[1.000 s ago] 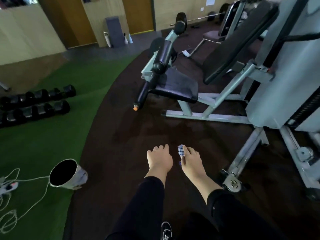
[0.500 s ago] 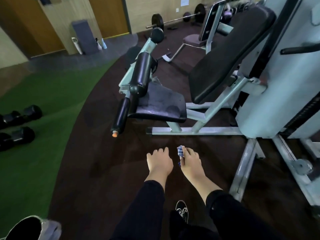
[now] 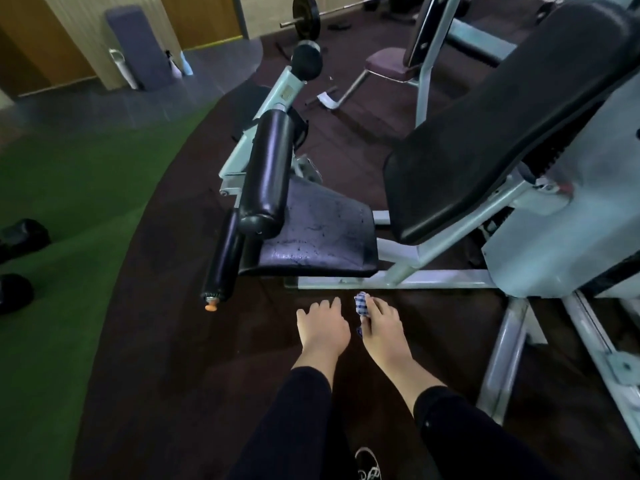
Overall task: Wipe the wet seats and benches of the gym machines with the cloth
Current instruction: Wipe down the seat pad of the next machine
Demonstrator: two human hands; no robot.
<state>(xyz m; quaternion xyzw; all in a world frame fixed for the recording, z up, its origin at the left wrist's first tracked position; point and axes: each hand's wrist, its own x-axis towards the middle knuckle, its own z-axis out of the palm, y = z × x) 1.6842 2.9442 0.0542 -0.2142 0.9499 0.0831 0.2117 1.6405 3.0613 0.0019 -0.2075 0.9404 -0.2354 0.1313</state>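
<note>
Both hands hang low at centre frame, just below the wet seat [image 3: 318,233] of the leg machine. The right hand [image 3: 382,327] grips a bunched checked cloth [image 3: 362,304] in curled fingers; the left hand [image 3: 323,327] holds nothing, fingers relaxed, beside it.

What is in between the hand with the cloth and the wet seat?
In the head view, only the machine's pale base bar and bare dark floor separate the right hand, holding the cloth, from the wet seat.
</note>
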